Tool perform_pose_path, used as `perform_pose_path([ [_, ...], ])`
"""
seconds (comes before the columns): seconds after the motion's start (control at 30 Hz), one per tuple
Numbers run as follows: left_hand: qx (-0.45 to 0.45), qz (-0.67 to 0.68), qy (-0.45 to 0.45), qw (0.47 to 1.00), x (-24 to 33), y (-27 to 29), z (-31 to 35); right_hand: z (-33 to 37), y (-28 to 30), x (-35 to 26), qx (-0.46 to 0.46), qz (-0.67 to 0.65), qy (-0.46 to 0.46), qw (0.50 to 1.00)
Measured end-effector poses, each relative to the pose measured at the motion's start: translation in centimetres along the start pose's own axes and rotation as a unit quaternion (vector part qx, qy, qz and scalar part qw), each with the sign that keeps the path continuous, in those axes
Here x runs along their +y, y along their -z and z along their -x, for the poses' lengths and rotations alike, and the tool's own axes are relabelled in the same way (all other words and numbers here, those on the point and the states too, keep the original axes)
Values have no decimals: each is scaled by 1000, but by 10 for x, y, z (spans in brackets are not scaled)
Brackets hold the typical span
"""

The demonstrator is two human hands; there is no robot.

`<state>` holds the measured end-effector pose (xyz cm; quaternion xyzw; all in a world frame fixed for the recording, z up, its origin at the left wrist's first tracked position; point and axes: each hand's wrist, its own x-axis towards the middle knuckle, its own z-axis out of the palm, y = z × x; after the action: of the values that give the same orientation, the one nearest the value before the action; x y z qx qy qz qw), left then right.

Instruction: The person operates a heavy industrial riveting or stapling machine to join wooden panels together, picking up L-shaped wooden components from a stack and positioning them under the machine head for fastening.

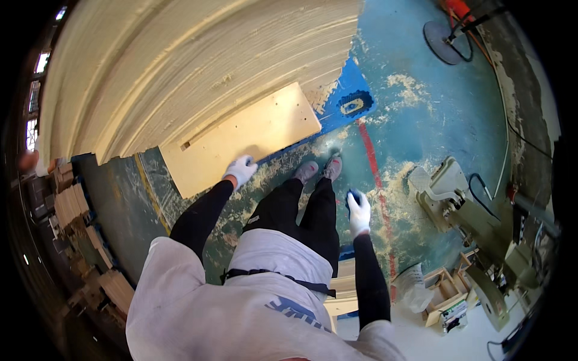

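Note:
A pale wooden board (253, 129) with several small holes and a slot lies against a tall stack of wooden boards (205, 60). My left hand (242, 170), in a white glove, is at the board's near edge. Its fingers are loosely bent and apart, with nothing visible in them; whether they touch the board I cannot tell. Away from the stack, to the right, my right hand (359, 215) hangs above the floor, also gloved in white. It is closed on a small dark blue object (351, 197), mostly hidden by the fingers, so its kind is unclear.
A blue pallet (364, 90) shows under the stack. Sawdust and a red line (368, 147) mark the green floor. Grey-green machinery (481, 222), a clear plastic bag (414, 289) and a wooden crate (445, 295) stand at right. More stacked wood (72, 204) is at far left.

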<state>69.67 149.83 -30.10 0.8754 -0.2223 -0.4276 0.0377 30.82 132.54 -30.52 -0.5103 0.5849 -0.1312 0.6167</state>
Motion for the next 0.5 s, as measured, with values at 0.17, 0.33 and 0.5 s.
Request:
perform_pose_path([
  [0.17, 108, -66, -7, 992, -28, 9, -79, -138, -82, -16, -96, 60, 32, 993],
  [0.33, 176, -96, -54, 978, -19, 28, -180, -200, -162, -10, -115, -63, -51, 990],
  [0.5, 183, -137, -51, 972, -2, 27, -186, -171, -216, -16, -72, -244, -205, 945],
])
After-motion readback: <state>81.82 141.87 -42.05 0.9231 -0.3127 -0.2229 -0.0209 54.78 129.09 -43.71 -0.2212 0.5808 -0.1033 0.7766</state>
